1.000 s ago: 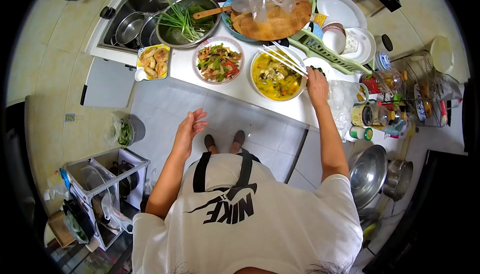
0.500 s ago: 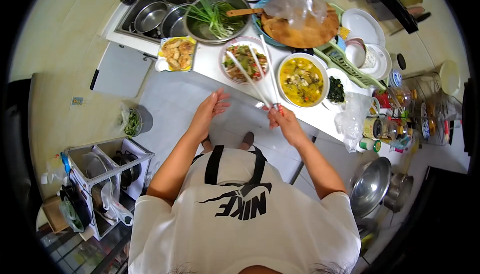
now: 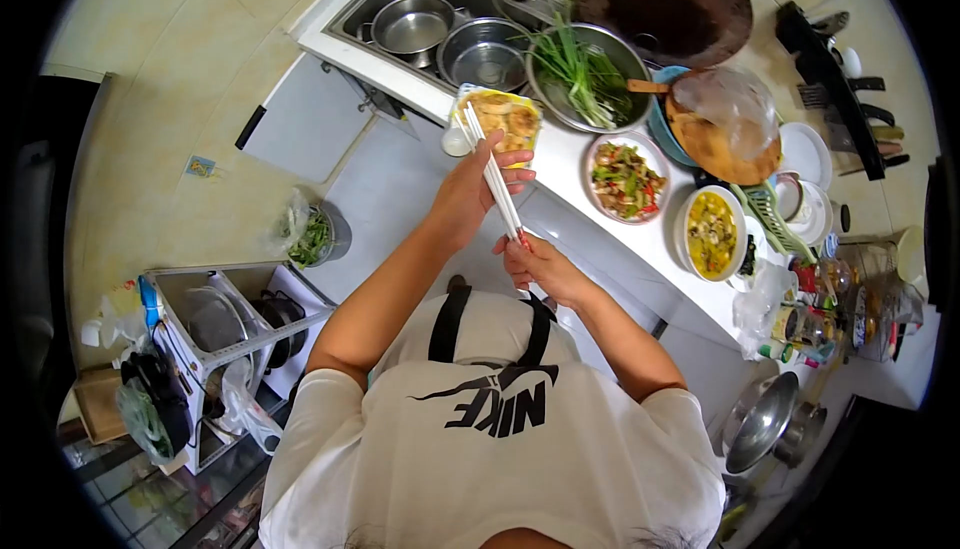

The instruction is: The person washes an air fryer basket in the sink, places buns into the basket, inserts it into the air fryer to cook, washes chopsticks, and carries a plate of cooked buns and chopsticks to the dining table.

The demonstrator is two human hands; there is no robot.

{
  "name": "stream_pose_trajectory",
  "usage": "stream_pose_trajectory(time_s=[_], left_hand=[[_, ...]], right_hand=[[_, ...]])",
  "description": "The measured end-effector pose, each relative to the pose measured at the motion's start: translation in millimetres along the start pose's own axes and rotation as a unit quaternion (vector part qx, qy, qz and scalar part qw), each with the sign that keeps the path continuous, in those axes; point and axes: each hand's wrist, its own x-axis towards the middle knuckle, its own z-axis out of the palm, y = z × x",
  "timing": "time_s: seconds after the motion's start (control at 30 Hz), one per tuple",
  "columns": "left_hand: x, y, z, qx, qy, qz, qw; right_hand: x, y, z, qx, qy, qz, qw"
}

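Note:
In my right hand (image 3: 540, 267) is a bundle of white chopsticks (image 3: 497, 187), gripped by its red-marked end and slanting up to the left. My left hand (image 3: 468, 194) has its fingers stretched out and apart, with the chopsticks passing across the palm between thumb and fingers; it seems to touch them. Just beyond that hand, a yellow-rimmed plate of golden fried patties (image 3: 520, 127) sits at the counter's edge, partly covered by the fingers and the chopstick tips. A small white dish (image 3: 456, 142) is beside it. Right of my hands stands a plate of stir-fried meat and peppers (image 3: 627, 181).
A bowl of yellow soup (image 3: 711, 234) stands along the white counter (image 3: 640, 244). Behind are a steel basin of scallions (image 3: 590, 79), a round wooden board (image 3: 720, 139) and the sink (image 3: 365, 19) with pots. A bin (image 3: 335, 234) and a rack (image 3: 215, 349) are at left.
My hands have come together, and the chopsticks, spread apart before, now lie bundled across my left palm. The view has turned left, bringing the patties in front of my hands.

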Motion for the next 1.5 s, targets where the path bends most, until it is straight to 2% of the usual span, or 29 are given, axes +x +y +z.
stream_pose_trajectory(time_s=[0.07,0.1,0.2,0.23,0.37,0.47,0.6,0.63,0.67,0.77,0.83,0.93,1.0,1.1,1.17,1.2,1.27,1.33,1.4,1.5], left_hand=[[7.1,18.2,-32.9,-0.025,0.001,-0.004,1.000],[8.3,27.9,-45.0,-0.060,0.044,-0.010,0.997],[21.8,51.8,-94.4,-0.080,0.082,-0.006,0.993],[26.7,61.2,-101.7,-0.096,0.123,-0.005,0.988],[64.6,86.7,-155.5,-0.119,0.109,0.026,0.987],[100.2,109.4,-185.4,-0.187,0.105,0.018,0.977],[142.6,142.5,-222.4,-0.127,0.134,0.010,0.983],[151.3,153.8,-224.0,-0.113,0.180,0.003,0.977],[160.5,162.4,-232.9,-0.101,0.188,0.000,0.977],[191.0,196.4,-259.7,-0.082,0.209,-0.010,0.975],[213.2,211.9,-281.3,-0.071,0.186,-0.026,0.980],[252.5,232.3,-308.1,-0.044,0.152,-0.071,0.985],[279.9,241.5,-324.3,-0.020,0.126,-0.116,0.985],[329.2,247.4,-338.2,0.008,0.113,-0.196,0.974],[367.0,246.4,-345.1,0.040,0.105,-0.249,0.962],[384.2,246.0,-345.9,0.054,0.098,-0.269,0.957],[424.8,234.6,-361.4,0.053,0.070,-0.295,0.951],[456.0,235.1,-359.4,0.082,0.069,-0.314,0.943],[487.0,227.0,-365.1,0.088,0.068,-0.335,0.936],[521.9,209.0,-371.0,0.079,0.066,-0.373,0.922]], right_hand=[[35.8,-0.9,23.6,0.030,-0.027,0.018,0.999],[54.1,-3.5,34.2,0.045,-0.039,0.025,0.998],[101.7,-11.1,59.6,0.043,-0.039,0.028,0.998],[116.0,-15.7,65.7,0.037,-0.037,0.026,0.998],[171.2,-38.5,80.0,0.017,-0.001,0.035,0.999],[212.5,-57.9,80.3,0.024,0.011,0.051,0.998],[280.5,-77.3,69.2,0.031,-0.015,0.040,0.999],[295.1,-82.4,71.8,0.019,-0.002,0.021,1.000],[310.0,-89.1,74.5,0.016,-0.008,0.016,1.000],[353.2,-113.1,78.9,-0.021,-0.027,-0.023,0.999],[376.8,-134.7,75.2,-0.079,-0.040,-0.068,0.994],[404.9,-161.1,63.8,-0.047,0.066,-0.111,0.991],[425.1,-175.7,37.3,0.037,0.165,-0.122,0.978],[469.9,-178.3,-30.9,0.208,0.325,-0.126,0.914],[489.2,-172.8,-79.5,0.328,0.404,-0.137,0.843],[508.5,-152.9,-116.6,0.337,0.461,-0.152,0.807],[515.9,-152.1,-149.5,0.347,0.601,-0.139,0.707],[539.3,-112.9,-199.7,0.341,0.705,-0.175,0.596],[551.5,-106.5,-206.6,0.306,0.786,-0.222,0.489],[570.2,-91.5,-220.8,0.328,0.798,-0.274,0.425]])
